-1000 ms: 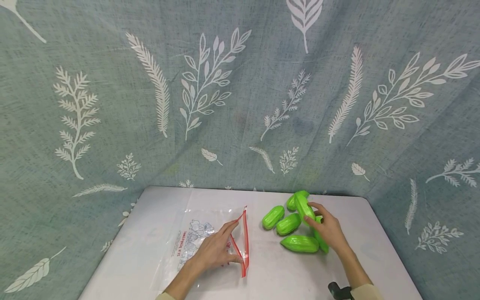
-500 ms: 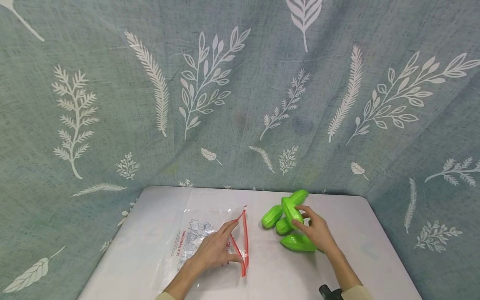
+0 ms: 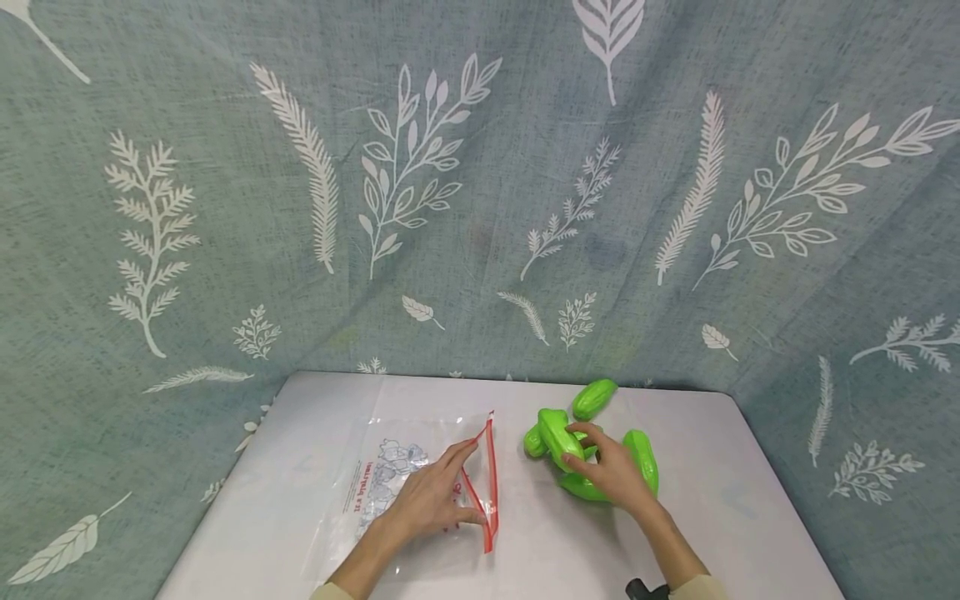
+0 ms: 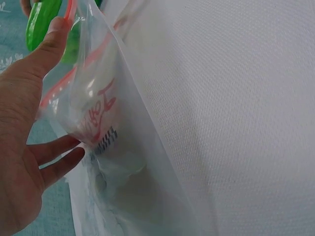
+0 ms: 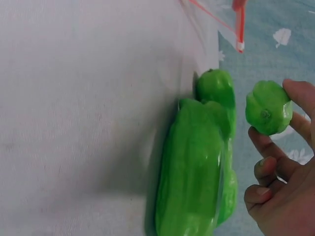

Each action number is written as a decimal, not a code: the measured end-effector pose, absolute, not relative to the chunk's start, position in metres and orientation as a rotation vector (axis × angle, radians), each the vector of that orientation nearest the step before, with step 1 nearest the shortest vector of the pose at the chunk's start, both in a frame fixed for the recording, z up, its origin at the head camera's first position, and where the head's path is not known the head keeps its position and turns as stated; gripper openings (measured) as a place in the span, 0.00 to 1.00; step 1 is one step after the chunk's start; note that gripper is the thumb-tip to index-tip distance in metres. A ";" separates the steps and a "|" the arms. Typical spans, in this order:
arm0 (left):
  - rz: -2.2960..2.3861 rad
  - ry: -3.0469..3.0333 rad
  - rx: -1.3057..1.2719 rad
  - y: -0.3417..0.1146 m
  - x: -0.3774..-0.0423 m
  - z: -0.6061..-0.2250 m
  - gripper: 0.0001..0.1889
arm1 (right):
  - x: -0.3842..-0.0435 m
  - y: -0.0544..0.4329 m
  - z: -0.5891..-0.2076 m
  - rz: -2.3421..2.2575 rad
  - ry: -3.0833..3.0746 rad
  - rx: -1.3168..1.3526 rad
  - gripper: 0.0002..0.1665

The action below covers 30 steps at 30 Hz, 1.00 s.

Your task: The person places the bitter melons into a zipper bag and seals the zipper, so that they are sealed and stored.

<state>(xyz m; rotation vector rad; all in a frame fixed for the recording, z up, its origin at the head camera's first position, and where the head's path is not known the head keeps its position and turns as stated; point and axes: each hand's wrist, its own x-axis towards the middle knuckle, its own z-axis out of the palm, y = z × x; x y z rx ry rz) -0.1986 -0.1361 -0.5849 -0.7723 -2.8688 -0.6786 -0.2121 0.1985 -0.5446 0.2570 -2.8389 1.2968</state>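
Note:
In the head view my left hand point(image 3: 429, 498) lies over a clear zip bag point(image 3: 382, 462) with a red-edged mouth. Its thumb and fingers are spread at that edge, and the mouth gapes. The left wrist view has the thumb at the red strip and two fingertips against the plastic. My right hand point(image 3: 613, 477) pinches a bright green toy cucumber point(image 3: 557, 435) between thumb and fingers, right of the bag mouth. The right wrist view shows this cucumber point(image 5: 268, 108) end-on, raised over the others. Several similar cucumbers lie around it, including one at the back point(image 3: 594, 398), some partly covered.
One green cucumber point(image 3: 643, 463) lies right of my right hand, and another point(image 3: 581, 487) shows beneath it. A white table point(image 3: 247, 500) bears everything. Patterned blue-green cloth point(image 3: 480, 208) hangs behind and at the sides. A dark object point(image 3: 643, 590) sits by my right wrist.
My right hand has carried the pinched cucumber left and toward me, closer to the bag mouth. The back and right cucumbers are now uncovered. My left hand and the bag have stayed put.

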 end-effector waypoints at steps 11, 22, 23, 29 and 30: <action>-0.670 -2.845 -0.788 -0.135 -0.199 -0.585 0.66 | -0.210 0.185 -0.545 1.369 -2.834 0.310 0.29; -0.645 -2.819 -0.782 -0.137 -0.198 -0.585 0.67 | -0.209 0.169 -0.548 1.420 -2.869 0.457 0.30; -0.644 -2.819 -0.780 -0.137 -0.198 -0.586 0.66 | -0.209 0.167 -0.548 1.425 -2.868 0.477 0.30; -0.667 -2.809 -0.785 -0.137 -0.200 -0.587 0.66 | -0.208 0.160 -0.552 1.455 -2.854 0.537 0.28; -0.672 -2.806 -0.792 -0.138 -0.200 -0.587 0.66 | -0.208 0.159 -0.553 1.466 -2.853 0.541 0.28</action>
